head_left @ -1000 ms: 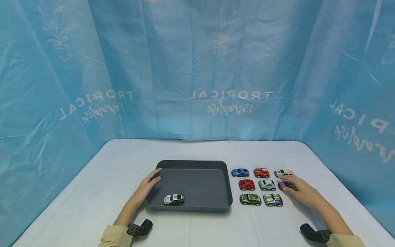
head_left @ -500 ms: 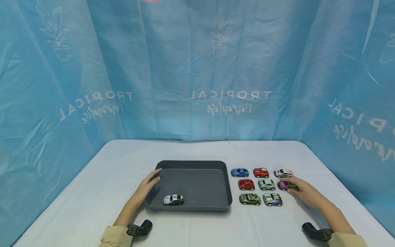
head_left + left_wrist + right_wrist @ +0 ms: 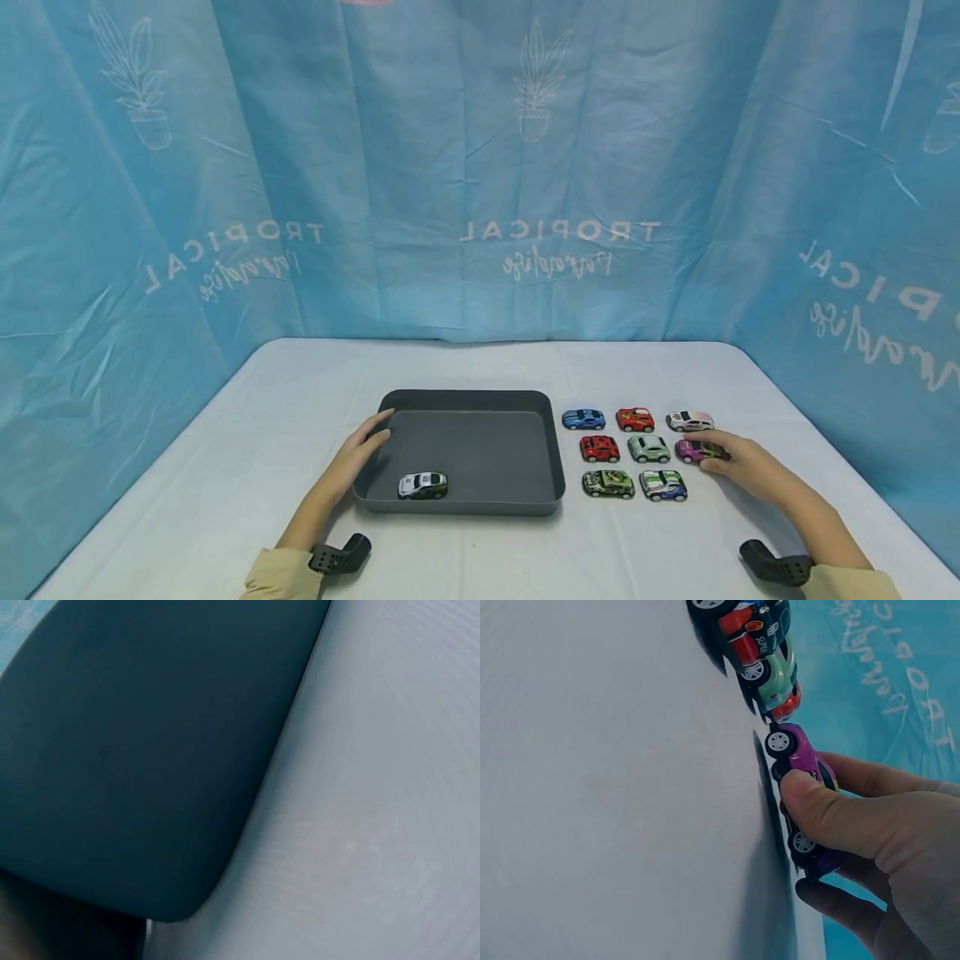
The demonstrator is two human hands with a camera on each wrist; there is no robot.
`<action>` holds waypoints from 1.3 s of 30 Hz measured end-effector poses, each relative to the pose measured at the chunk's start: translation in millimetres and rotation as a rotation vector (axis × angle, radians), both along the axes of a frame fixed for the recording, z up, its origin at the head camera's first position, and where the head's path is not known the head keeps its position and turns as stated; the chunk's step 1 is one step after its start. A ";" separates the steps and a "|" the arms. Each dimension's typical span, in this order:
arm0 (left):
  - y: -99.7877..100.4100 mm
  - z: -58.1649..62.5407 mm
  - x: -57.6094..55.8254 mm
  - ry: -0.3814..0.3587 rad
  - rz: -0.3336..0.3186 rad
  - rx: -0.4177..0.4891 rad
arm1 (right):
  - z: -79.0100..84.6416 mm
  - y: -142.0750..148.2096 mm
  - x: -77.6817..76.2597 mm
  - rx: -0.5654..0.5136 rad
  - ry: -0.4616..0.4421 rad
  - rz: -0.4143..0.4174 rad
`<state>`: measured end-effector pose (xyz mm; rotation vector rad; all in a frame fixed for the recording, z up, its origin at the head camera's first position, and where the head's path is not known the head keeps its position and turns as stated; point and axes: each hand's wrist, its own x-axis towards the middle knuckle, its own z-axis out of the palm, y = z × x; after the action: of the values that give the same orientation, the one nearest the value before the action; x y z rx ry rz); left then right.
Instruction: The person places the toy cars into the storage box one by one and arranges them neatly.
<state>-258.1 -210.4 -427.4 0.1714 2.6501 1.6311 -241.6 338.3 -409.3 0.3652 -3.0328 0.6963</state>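
Note:
My right hand (image 3: 738, 468) is at the right end of the toy car group. Between its thumb and fingers it pinches a purple pull-back toy car (image 3: 802, 754), thumb on the near side; the car sits close over the white table. In the head view this purple car lies just below a white toy car (image 3: 689, 421) and right of a mint green one (image 3: 648, 449). My left hand (image 3: 352, 457) rests on the left rim of a dark grey tray (image 3: 480, 507), fingers extended over the edge. A white and dark green toy car (image 3: 422, 485) stands inside the tray, front left.
Nearby stand a blue car (image 3: 583, 419), a red car (image 3: 635, 419), a second red car (image 3: 599, 448), a camouflage car (image 3: 608, 483) and a white, green and blue car (image 3: 663, 485). A blue printed curtain (image 3: 480, 167) surrounds the table.
My right hand has drawn slightly to the right, its fingertips shifting from over the purple car to its right end, so more of the car shows. The left hand and tray stay put.

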 end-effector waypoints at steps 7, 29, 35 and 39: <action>0.5 3.9 -0.9 -0.001 -0.003 0.003 | 3.7 -1.3 0.5 -0.007 0.021 -0.007; 3.3 2.3 -1.4 0.009 0.011 0.003 | 23.4 -20.4 5.7 -0.026 0.052 0.018; 2.2 1.1 -0.7 0.000 0.010 0.006 | 30.9 -30.8 8.6 -0.004 0.067 0.001; 1.3 -0.2 -0.8 0.002 0.008 0.004 | 34.6 -36.1 8.9 0.007 0.084 -0.004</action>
<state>-258.9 -209.0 -427.6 0.1636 2.6525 1.6400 -232.7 302.2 -374.6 0.3789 -2.9568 0.6526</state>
